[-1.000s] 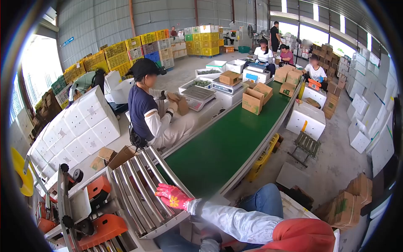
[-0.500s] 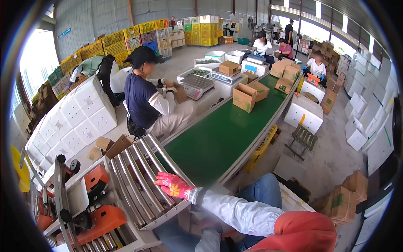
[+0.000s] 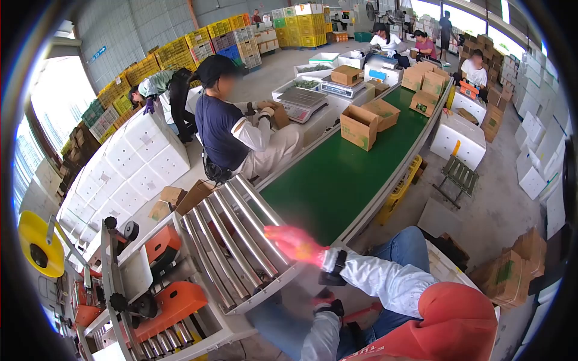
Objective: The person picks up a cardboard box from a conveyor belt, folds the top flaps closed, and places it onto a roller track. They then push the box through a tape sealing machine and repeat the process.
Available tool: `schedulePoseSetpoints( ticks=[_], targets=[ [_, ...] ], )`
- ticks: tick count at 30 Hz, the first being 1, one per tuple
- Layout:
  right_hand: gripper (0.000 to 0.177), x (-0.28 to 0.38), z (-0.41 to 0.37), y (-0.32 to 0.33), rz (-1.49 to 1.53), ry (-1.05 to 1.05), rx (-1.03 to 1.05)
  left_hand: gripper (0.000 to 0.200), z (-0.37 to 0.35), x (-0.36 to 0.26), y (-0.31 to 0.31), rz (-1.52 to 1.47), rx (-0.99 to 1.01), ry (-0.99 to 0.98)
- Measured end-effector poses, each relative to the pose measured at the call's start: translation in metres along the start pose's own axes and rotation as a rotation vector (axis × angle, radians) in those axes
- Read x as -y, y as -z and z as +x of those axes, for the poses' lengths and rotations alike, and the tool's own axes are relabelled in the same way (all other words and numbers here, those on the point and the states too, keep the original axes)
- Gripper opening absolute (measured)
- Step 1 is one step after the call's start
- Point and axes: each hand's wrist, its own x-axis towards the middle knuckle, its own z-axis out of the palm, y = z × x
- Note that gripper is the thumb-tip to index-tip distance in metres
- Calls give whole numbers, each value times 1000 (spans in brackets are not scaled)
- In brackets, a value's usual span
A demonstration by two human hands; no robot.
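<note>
My right hand (image 3: 296,243), in a pink-red patterned glove, is blurred by motion with its fingers stretched out. It reaches over the end of the metal rollers (image 3: 232,249), where they meet the green conveyor belt (image 3: 319,189), and holds nothing visible. Low in front of my body is my left hand (image 3: 324,301), also in a reddish glove, close to my jeans (image 3: 397,262). Shadow and blur hide its fingers. Open cardboard boxes (image 3: 359,127) stand farther along the belt.
An orange-and-metal roller machine (image 3: 162,310) with a yellow reel (image 3: 41,243) is at left. A person in a dark shirt (image 3: 220,129) sits beside the belt near a scale (image 3: 301,102). White foam boxes (image 3: 129,159) are stacked behind. A folding stool (image 3: 456,180) stands at right.
The view has shifted, so the scene sits farther right and lower. My right hand, flat over the rollers before, is now blurred at their belt-side end. The bent-over person has raised their head.
</note>
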Motion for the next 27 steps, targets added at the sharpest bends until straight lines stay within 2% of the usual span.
schedulePoseSetpoints(
  ticks=[1,2,5,7,10,11,14,17,19,21,23,24,25,27],
  targets=[
    [30,6,-10,26,-244,100,6,46,-3,6,-6,0,-5,-8],
    [32,0,-25,52,-395,84,53,46,-4,8,-8,-1,-15,-20],
    [43,-35,-99,130,-832,-95,191,46,-4,13,-23,3,-61,-56],
    [48,-44,-140,185,-970,-298,349,46,-6,6,-18,7,-47,-27],
    [56,-46,-153,246,-1062,-401,426,46,-9,-1,-15,22,-61,-4],
    [56,-50,-150,260,-1084,-423,408,46,-10,-4,-13,36,-65,12],
    [67,-83,-103,291,-1174,-354,113,45,-16,-6,-10,39,-70,24],
    [78,-128,-38,313,-1286,-354,-43,45,-19,-5,-3,55,-86,51],
    [83,-152,-2,318,-1343,-404,-65,45,-23,-3,1,60,-89,53],
    [83,-166,28,311,-1378,-385,15,44,-27,-2,5,61,-92,50],
    [78,-154,60,289,-1344,-533,226,44,-29,-1,6,52,-90,46],
    [77,-176,63,285,-1306,-528,245,44,-29,0,6,43,-91,43],
    [71,-195,64,280,-1330,-404,235,44,-32,1,5,35,-87,40],
    [62,-212,65,264,-1271,-399,289,44,-30,0,5,13,-80,30]
  ],
)
